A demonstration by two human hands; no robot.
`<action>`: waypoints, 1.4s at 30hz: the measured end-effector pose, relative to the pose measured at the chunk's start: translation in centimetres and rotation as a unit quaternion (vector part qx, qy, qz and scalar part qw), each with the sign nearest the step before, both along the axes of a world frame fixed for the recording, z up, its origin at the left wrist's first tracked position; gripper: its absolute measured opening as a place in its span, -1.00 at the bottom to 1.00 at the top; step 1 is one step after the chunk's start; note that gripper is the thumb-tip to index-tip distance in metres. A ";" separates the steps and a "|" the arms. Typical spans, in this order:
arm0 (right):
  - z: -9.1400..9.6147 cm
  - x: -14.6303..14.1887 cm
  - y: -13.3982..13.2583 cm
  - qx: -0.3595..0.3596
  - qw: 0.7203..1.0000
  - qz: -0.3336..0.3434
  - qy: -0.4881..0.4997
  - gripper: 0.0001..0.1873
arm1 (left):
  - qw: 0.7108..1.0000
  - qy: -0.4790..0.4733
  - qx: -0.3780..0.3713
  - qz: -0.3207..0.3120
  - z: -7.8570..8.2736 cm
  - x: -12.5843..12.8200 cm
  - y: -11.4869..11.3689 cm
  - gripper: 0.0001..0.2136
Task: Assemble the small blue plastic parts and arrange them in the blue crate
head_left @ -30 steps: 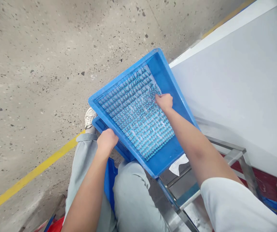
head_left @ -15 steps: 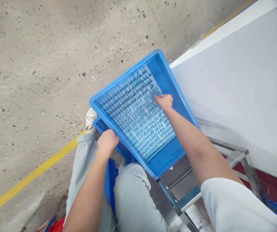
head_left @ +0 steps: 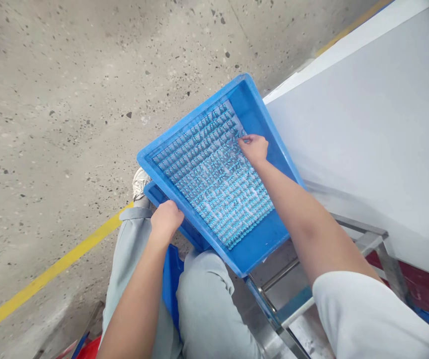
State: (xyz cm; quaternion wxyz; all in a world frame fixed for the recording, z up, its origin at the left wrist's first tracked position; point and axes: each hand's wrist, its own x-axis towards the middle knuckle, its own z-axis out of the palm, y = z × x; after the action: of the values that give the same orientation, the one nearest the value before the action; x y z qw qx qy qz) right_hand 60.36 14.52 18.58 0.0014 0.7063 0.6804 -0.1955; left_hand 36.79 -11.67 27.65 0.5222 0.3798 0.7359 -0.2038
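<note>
A blue plastic tray point(head_left: 253, 252) lies tilted across my knee and a metal frame. Rows of small teal-and-metal parts point(head_left: 195, 159) fill much of its bottom on a pale sheet; toward the middle the rows look jumbled. With my left hand point(head_left: 167, 219) I grip the tray's near-left rim, fingers wrapped around it. My right hand point(head_left: 254, 147) is inside the tray at the right edge of the parts, thumb and fingers pinched together. Whatever sits in that pinch is too small to make out.
Beneath the tray shows a second blue tray point(head_left: 154, 193). A metal frame point(head_left: 365, 234) stands at the lower right beside a large white panel point(head_left: 367, 129). A yellow line point(head_left: 57, 267) crosses the speckled floor at left. Something red point(head_left: 89, 348) lies at the bottom left.
My right hand has moved slightly up and away along the right edge of the parts. My left hand stays on the tray's rim.
</note>
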 end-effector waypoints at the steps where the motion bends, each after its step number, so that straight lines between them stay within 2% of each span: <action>1: -0.1 -0.4 0.1 -0.005 1.000 0.005 -0.001 -0.62 | 1.000 -0.001 0.000 0.001 0.0 0.0 0.0 -0.69; 6: -0.8 -1.5 0.5 -0.027 0.999 0.008 -0.019 -0.66 | 1.000 -0.005 -0.003 -0.002 0.2 0.0 0.2 -0.69; 13: -1.2 -1.4 0.7 -0.060 0.998 0.012 -0.030 -0.71 | 1.000 -0.007 0.004 0.003 0.1 0.0 0.0 -0.68; 20: -1.2 -1.1 0.5 -0.063 0.997 0.028 -0.033 -0.74 | 1.000 -0.004 0.001 0.007 0.2 -0.1 -0.1 -0.67; 30: -1.0 -1.1 0.2 -0.058 0.997 0.015 -0.038 -0.72 | 1.000 -0.003 -0.008 0.011 0.5 -0.1 0.2 -0.68; 42: -1.1 -1.6 0.6 -0.057 0.997 0.036 -0.030 -0.67 | 1.000 -0.002 -0.006 0.009 0.1 0.0 0.0 -0.68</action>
State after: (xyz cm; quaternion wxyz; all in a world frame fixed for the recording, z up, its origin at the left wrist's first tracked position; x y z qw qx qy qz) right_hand 58.80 15.15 17.51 0.0698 0.6854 0.6930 -0.2126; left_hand 36.76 -11.62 27.80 0.5278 0.3706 0.7369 -0.2028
